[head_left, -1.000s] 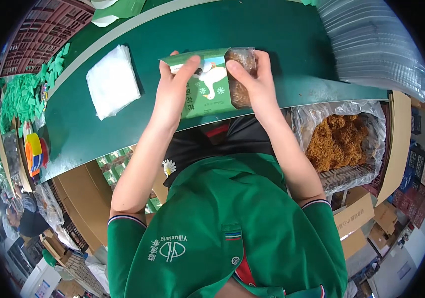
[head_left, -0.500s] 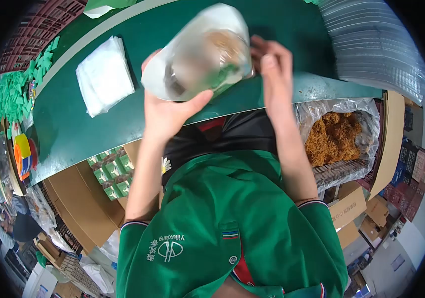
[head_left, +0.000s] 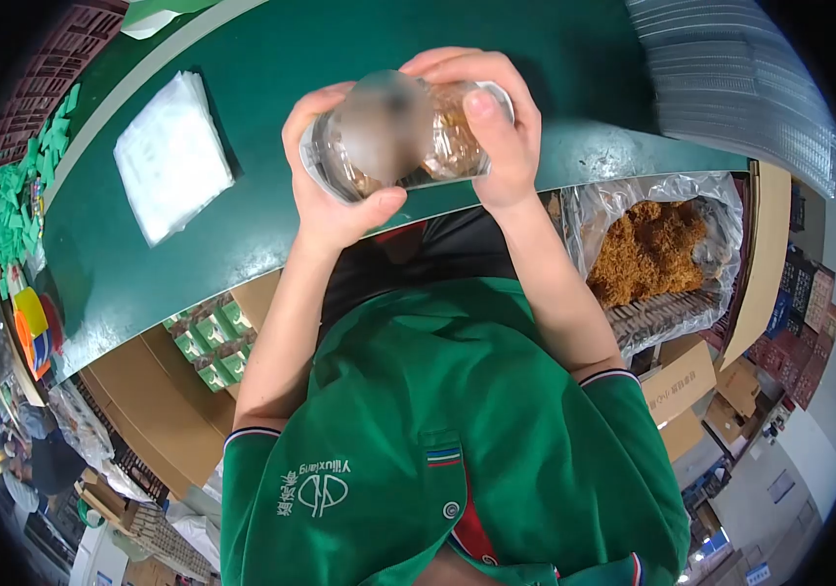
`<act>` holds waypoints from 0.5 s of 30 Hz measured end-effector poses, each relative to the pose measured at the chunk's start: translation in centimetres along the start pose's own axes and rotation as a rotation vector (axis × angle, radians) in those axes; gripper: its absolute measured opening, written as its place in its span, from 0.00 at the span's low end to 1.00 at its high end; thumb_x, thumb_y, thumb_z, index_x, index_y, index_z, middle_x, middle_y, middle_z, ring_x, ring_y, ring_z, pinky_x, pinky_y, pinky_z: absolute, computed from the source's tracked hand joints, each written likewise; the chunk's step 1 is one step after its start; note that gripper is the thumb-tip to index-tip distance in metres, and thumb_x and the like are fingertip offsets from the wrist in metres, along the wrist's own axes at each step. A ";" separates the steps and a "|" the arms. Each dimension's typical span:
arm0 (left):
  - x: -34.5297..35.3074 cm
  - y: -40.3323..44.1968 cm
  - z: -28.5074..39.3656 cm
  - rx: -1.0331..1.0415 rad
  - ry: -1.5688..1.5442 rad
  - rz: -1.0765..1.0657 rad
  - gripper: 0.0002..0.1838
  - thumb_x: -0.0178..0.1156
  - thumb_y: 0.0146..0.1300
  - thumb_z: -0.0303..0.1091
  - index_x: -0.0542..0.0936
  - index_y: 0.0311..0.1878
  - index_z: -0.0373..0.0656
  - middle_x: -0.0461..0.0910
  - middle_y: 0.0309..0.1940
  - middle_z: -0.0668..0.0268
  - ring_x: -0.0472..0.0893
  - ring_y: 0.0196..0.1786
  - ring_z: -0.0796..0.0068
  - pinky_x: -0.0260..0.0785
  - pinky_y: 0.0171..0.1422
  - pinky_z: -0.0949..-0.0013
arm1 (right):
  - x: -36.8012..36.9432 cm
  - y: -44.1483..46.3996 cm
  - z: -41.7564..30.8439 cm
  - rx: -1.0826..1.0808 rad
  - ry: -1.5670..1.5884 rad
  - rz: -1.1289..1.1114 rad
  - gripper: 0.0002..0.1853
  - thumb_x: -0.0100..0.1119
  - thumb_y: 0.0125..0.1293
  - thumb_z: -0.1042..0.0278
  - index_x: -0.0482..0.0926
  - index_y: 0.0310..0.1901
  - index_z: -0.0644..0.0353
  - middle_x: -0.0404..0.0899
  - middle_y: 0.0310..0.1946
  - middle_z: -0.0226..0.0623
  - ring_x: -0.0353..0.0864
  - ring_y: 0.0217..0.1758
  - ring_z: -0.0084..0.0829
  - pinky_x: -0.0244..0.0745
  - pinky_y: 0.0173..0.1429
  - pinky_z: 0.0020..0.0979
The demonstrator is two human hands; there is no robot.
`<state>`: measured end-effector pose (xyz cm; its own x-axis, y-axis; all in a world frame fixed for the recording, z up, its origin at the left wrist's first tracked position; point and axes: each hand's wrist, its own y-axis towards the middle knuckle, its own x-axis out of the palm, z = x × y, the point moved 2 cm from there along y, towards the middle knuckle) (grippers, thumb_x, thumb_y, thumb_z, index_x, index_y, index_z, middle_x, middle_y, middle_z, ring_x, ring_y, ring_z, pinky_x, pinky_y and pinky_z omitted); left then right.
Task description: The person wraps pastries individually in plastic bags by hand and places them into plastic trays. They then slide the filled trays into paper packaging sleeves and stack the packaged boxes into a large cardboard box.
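My left hand (head_left: 328, 200) and my right hand (head_left: 506, 122) grip opposite ends of a clear plastic package (head_left: 452, 137) with brown contents, lifted above the green table. My left thumb lies along its near edge, while the right thumb presses on its top face. A blurred patch hides the middle of the package, so its exact kind is unclear. To the left, a stack of thin white bags (head_left: 173, 156) lies flat on the table.
On the right stand stacked clear plastic trays (head_left: 730, 88) and a plastic-lined crate (head_left: 623, 205) of brown shredded food (head_left: 647, 254). Green pieces (head_left: 7, 215) lie at far left, near tape rolls (head_left: 32, 317). An open carton (head_left: 144, 410) with small green packs (head_left: 213, 337) sits below the table edge.
My right hand has come in from beside the package and now grips its right end. The package has tilted and come lower, nearer my body; its white side has turned largely out of view.
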<state>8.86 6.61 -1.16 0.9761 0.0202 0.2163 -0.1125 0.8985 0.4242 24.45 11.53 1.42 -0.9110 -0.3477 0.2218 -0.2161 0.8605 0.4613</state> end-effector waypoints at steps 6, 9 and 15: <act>-0.4 -1.1 0.6 -0.288 0.077 -0.032 0.57 0.81 0.41 0.47 0.55 0.69 0.39 0.66 0.61 0.57 0.70 0.63 0.65 0.65 0.67 0.61 | 0.1 0.1 0.0 0.010 0.092 0.040 0.13 0.55 0.68 0.61 0.78 0.43 0.65 0.81 0.45 0.44 0.79 0.48 0.29 0.73 0.55 0.31; -0.4 -1.6 0.9 -0.434 0.062 -0.037 0.55 0.81 0.42 0.42 0.56 0.69 0.39 0.67 0.61 0.59 0.70 0.63 0.67 0.64 0.68 0.62 | 0.0 0.2 0.0 0.018 0.101 0.040 0.14 0.55 0.68 0.61 0.78 0.43 0.65 0.81 0.45 0.44 0.79 0.48 0.29 0.73 0.54 0.31; -0.2 -2.0 1.1 -0.427 0.149 0.038 0.49 0.80 0.43 0.35 0.61 0.67 0.37 0.68 0.61 0.58 0.71 0.63 0.68 0.64 0.68 0.63 | 0.3 0.3 -0.5 0.059 0.123 0.062 0.14 0.55 0.68 0.62 0.77 0.44 0.67 0.81 0.46 0.48 0.80 0.48 0.31 0.74 0.55 0.31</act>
<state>8.73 4.28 -1.05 0.9924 0.0910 0.0822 -0.0922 0.9957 0.0109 24.31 11.54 2.04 -0.8743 -0.3332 0.3530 -0.1845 0.9007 0.3933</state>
